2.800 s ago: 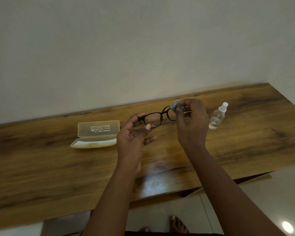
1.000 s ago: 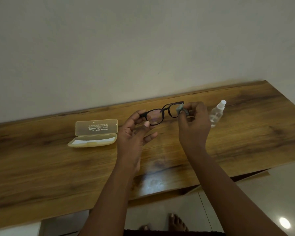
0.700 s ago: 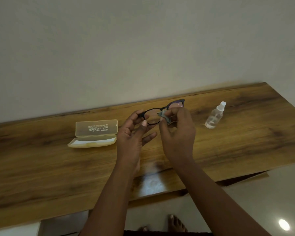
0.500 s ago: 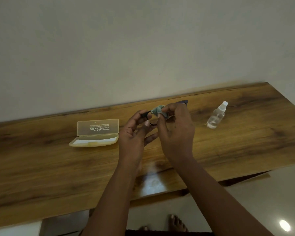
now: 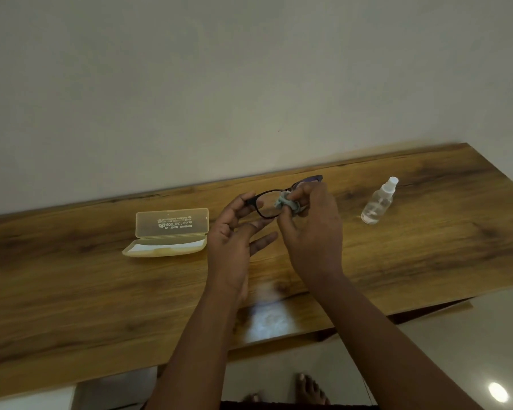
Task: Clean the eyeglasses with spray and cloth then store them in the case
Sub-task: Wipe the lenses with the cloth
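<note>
Black-framed eyeglasses [image 5: 264, 202] are held above the wooden table [image 5: 101, 291]. My left hand [image 5: 231, 235] pinches the frame's left end between thumb and fingertips. My right hand [image 5: 311, 232] pinches a small grey cloth [image 5: 285, 204], which is pressed against the left lens near the bridge. The right lens is mostly hidden behind my right hand; only its top corner shows. A pale translucent case [image 5: 168, 233] lies open on the table to the left. A small clear spray bottle [image 5: 378, 202] with a white cap stands to the right.
The table runs along a plain wall. Its front edge crosses below my forearms, with tiled floor and my bare feet [image 5: 308, 389] beyond it. A bright light reflection [image 5: 498, 392] sits on the floor at the lower right.
My right hand moved the cloth from the right lens leftward across the bridge onto the left lens. My left hand kept its hold on the frame.
</note>
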